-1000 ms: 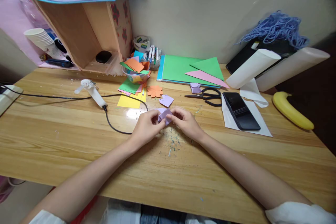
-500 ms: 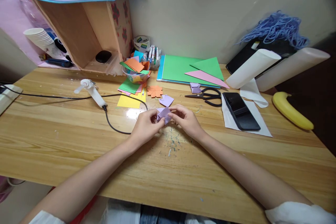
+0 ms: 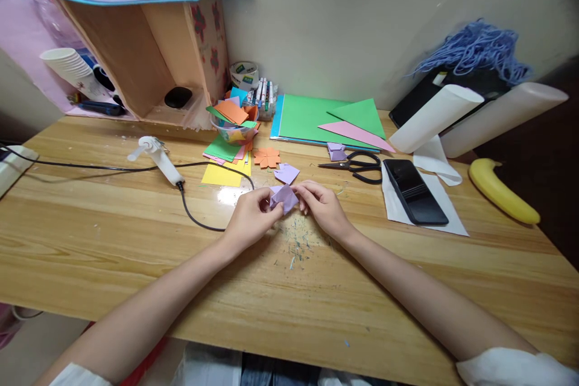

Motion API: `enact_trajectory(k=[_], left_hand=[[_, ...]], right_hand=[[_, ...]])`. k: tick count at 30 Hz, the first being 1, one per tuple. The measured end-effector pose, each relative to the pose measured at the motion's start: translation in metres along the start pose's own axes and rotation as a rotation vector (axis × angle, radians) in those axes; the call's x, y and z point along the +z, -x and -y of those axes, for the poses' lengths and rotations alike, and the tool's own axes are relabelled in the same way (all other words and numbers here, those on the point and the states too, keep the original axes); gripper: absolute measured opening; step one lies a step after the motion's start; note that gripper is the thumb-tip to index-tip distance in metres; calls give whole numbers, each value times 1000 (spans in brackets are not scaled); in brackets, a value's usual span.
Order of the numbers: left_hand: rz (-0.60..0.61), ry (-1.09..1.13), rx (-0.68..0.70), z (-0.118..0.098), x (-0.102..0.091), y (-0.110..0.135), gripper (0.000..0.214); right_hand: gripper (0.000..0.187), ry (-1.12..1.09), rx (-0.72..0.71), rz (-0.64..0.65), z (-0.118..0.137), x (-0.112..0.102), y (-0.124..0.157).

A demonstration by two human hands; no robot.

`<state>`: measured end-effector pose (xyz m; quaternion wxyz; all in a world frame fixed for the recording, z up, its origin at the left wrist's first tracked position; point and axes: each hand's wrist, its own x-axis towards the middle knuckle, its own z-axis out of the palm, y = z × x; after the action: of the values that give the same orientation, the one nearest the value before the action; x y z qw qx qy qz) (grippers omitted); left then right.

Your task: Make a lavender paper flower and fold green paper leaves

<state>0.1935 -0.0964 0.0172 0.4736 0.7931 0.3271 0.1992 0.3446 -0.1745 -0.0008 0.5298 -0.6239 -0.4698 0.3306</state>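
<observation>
A small folded lilac paper piece [image 3: 284,198] is held just above the wooden desk [image 3: 136,241] between both hands. My left hand [image 3: 250,219] pinches its left side with thumb and fingers closed. My right hand [image 3: 323,207] grips its right side, fingers curled. Another folded lilac piece [image 3: 286,174] lies on the desk just behind them, beside an orange paper flower [image 3: 266,157].
A glue gun [image 3: 158,158] with black cord lies to the left. Scissors [image 3: 357,167], a phone [image 3: 415,191] on white paper and a banana [image 3: 503,191] are to the right. Coloured paper sheets [image 3: 316,120], a bowl of scraps [image 3: 233,120] and a cardboard shelf [image 3: 136,54] stand behind.
The lilac piece has been turned slightly between the fingers, and my right hand's fingers have shifted their grip on it. Both arms stay in place.
</observation>
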Motion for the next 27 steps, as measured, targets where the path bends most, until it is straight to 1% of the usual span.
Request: enact_trajectory(k=[6,11,15,18,22,27], left_hand=[[-39,13,-18,-2,-1,-1,18],[-72,29,-46,-2,-2,-2,20],[-44,50,-52,1,-1,-2,20],[3,58,-54,1,0,-2,19],[53,53,-60,0,1,-1,16],[117,22,-1,-2,1,1,17]], right_hand=[[24,-28,69,-140,0,-1,0],[21,-25,27,-221,3,-2,-1],[21,-50,26,-242,1,-2,-2],[22,-151,45,-253,-1,-3,-2],[24,-283,31,-238,-1,-4,-4],[30,-390,85,-213,-1,-5,-6]])
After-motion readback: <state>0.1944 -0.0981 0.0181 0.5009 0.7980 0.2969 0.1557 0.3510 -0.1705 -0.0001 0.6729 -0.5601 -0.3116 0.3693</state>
